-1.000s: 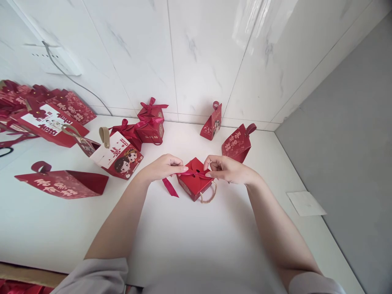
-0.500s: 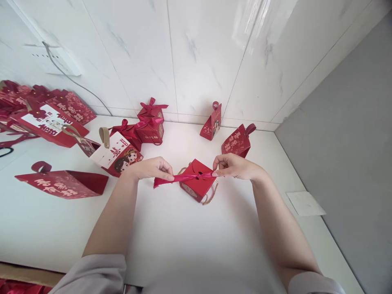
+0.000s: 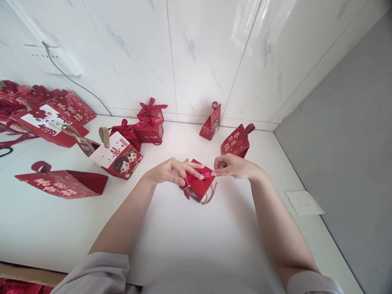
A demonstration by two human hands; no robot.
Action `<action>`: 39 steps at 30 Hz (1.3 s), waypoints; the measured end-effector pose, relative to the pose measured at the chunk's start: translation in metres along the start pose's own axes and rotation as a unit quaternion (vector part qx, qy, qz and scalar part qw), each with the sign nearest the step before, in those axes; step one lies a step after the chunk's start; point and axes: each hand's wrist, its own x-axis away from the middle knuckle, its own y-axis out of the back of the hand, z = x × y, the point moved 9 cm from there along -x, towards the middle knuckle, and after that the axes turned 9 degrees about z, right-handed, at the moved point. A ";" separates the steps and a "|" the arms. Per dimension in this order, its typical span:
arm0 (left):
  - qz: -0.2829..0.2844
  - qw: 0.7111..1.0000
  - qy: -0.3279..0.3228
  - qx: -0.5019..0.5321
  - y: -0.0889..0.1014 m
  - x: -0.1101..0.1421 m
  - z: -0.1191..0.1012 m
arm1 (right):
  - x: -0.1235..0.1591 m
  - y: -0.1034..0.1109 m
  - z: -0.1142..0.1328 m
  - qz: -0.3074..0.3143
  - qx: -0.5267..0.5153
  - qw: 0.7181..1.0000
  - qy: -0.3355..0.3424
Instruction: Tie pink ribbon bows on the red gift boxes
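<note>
A small red gift box (image 3: pixel 199 188) with a gold cord handle (image 3: pixel 210 196) sits on the white table (image 3: pixel 190 241) in front of me. A pink-red ribbon (image 3: pixel 196 177) runs across its top. My left hand (image 3: pixel 171 170) rests on the box's left side, fingers pinching a loop of the ribbon. My right hand (image 3: pixel 234 166) pinches the ribbon's other end at the box's right edge. Both hands are closed on the ribbon.
Finished red boxes with bows (image 3: pixel 150 122) stand near the marble wall. Two red bags (image 3: pixel 237 141) stand behind the box, several more bags (image 3: pixel 61 183) lie to the left, one with cartoon figures (image 3: pixel 118 157). A white paper slip (image 3: pixel 304 203) lies at right. A cable (image 3: pixel 76 83) runs along the wall.
My left hand had pulled the ribbon out to the left; now it has come back to the box and holds a ribbon loop beside my right hand.
</note>
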 end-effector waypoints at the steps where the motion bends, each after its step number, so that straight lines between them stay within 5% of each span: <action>1: -0.004 1.000 0.007 -0.002 0.000 -0.002 0.004 | -0.001 0.000 0.000 0.001 0.000 1.000 0.010; 11: -0.103 0.991 0.079 -0.031 0.016 0.006 0.009 | 0.004 -0.005 0.006 0.054 0.003 0.999 0.003; 17: -0.030 0.991 0.130 -0.032 0.016 0.019 0.005 | 0.006 -0.004 0.008 0.049 0.008 0.999 -0.002; 26: -0.046 0.935 0.313 -0.159 0.018 0.033 0.015 | 0.007 -0.005 0.011 0.045 0.006 0.999 -0.001; 33: -0.005 0.966 0.233 -0.112 0.007 0.028 -0.004 | 0.004 -0.003 0.005 0.039 0.007 0.999 -0.003; 39: -0.073 0.991 0.074 -0.083 0.006 0.005 -0.015 | -0.002 -0.003 -0.003 0.045 0.000 0.999 0.007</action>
